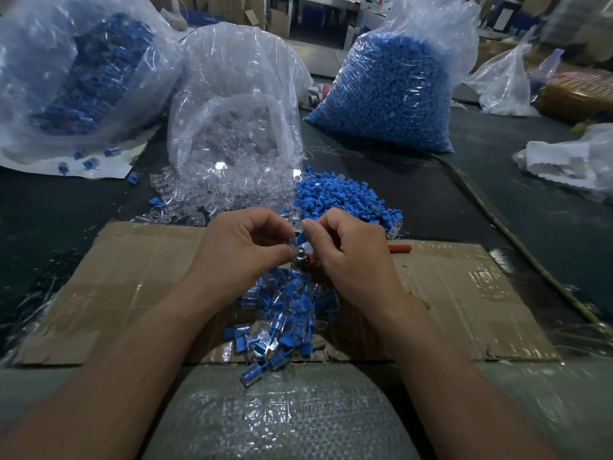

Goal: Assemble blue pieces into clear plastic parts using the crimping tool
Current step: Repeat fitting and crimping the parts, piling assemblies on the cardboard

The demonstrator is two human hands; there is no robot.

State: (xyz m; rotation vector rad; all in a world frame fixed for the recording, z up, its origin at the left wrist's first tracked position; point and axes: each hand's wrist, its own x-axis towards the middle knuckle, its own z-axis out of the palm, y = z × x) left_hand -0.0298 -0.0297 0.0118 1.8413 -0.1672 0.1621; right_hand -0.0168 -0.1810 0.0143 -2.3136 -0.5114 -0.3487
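My left hand [245,247] pinches a small clear plastic part [292,243] between thumb and fingers. My right hand [351,250] pinches a blue piece [302,238] right beside it, the two parts touching. Just under the fingertips sits the metal head of the crimping tool [300,260], whose red handle [399,249] pokes out to the right of my right hand on the cardboard. A pile of assembled blue-and-clear parts [285,317] lies between my wrists. Loose blue pieces [335,194] and loose clear parts [219,187] are heaped just beyond my hands.
A flat cardboard sheet [464,293] covers the dark table. Behind stand an open bag of clear parts [232,94], a bag of blue pieces [391,94], and a bag of assembled parts [83,78] at left. A thin cable [517,240] runs along the right.
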